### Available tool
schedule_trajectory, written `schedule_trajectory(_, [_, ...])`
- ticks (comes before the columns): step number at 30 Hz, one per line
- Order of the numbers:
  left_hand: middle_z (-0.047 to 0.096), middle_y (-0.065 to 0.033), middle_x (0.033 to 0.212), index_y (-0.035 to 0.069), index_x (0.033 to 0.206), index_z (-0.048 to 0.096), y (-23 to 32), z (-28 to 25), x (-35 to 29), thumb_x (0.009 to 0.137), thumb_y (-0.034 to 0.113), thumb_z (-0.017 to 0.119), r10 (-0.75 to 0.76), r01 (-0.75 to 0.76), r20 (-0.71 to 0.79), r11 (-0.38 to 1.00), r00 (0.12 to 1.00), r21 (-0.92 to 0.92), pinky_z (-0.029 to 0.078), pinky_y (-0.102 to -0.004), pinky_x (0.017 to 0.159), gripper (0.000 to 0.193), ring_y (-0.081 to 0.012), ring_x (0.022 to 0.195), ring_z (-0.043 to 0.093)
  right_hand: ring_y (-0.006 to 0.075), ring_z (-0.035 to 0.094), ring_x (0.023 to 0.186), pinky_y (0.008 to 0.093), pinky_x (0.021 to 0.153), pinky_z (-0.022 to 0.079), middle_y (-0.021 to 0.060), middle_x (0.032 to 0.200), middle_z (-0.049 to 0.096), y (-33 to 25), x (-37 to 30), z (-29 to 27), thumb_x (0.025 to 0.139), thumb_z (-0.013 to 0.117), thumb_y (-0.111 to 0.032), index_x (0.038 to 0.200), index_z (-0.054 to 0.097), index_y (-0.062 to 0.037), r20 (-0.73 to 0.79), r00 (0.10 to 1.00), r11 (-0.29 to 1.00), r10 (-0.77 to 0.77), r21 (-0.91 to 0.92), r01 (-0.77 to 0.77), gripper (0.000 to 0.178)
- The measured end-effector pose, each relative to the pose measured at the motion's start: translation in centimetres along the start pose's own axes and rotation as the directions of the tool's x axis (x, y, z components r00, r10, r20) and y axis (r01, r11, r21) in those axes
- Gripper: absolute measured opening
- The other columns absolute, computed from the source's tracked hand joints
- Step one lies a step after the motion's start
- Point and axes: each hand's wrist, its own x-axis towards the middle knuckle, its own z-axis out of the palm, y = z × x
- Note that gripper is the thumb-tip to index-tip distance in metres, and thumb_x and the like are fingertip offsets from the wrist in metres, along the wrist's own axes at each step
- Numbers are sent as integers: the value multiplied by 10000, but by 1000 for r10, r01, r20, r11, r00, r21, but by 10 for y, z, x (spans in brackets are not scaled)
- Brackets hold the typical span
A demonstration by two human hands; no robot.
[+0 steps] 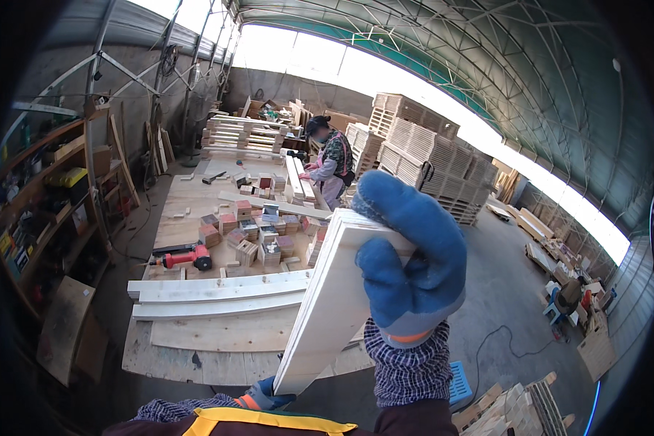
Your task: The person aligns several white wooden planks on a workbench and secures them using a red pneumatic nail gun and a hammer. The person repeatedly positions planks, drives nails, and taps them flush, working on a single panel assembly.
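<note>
A stack of thin, pale wooden boards (330,305) stands tilted upright close in front of me. My right hand (418,258), in a blue-coated glove, is closed over the upper end, its thumb and fingers hooked round the edge. Low down, my left hand (267,397), also gloved, grips the bottom end; its fingers are partly hidden by the boards and my sleeve. Just beyond lie long white planks (218,289) across the near part of a plywood worktable (185,192). A red nail gun (185,258) rests behind them, beside several wooden blocks (269,252).
Across the table a co-worker (332,160) handles long boards. Tall pallet stacks (429,156) rise at the back right. Cluttered shelves (73,196) line the left wall. A blue plastic crate (459,383), a wood pile (519,414) and a floor cable (512,345) are at right.
</note>
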Motion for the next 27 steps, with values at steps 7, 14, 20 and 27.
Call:
schedule_trajectory(7, [695,-69,1122,48,1235,622,6,-9,8,835,161,777,5,-4,-8,992,1000,126,493,-300,917,443,-131,1023,629,240,633,1091,317,902,533,215,1281,583,18,23,-13,911,645,-180,1407,363,54,131,989,994,-72,-70,82,617])
schedule_trajectory(14, [709,-68,1026,26,1123,654,103,-14,50,833,123,766,244,-247,-274,969,930,24,538,-301,824,326,-133,926,657,292,378,1384,405,1107,376,156,1525,340,71,-123,-77,929,635,-184,1447,360,0,-83,816,821,572,67,-568,615])
schedule_trajectory(20, [689,-65,1018,-4,1126,634,180,-44,79,861,136,718,271,-286,-583,956,766,69,530,-309,820,312,-165,893,655,271,624,1030,337,852,551,119,1071,678,-40,-482,-46,926,593,-194,1169,643,-51,566,-645,-836,513,159,-526,286])
schedule_trajectory(27, [591,-95,1098,37,1271,495,209,-78,84,882,330,706,316,-547,-705,829,635,-121,458,-401,937,531,-241,1046,570,364,421,1260,471,1077,352,176,1397,455,-102,-632,-43,761,377,-868,1364,454,-67,564,55,-531,824,734,424,1006])
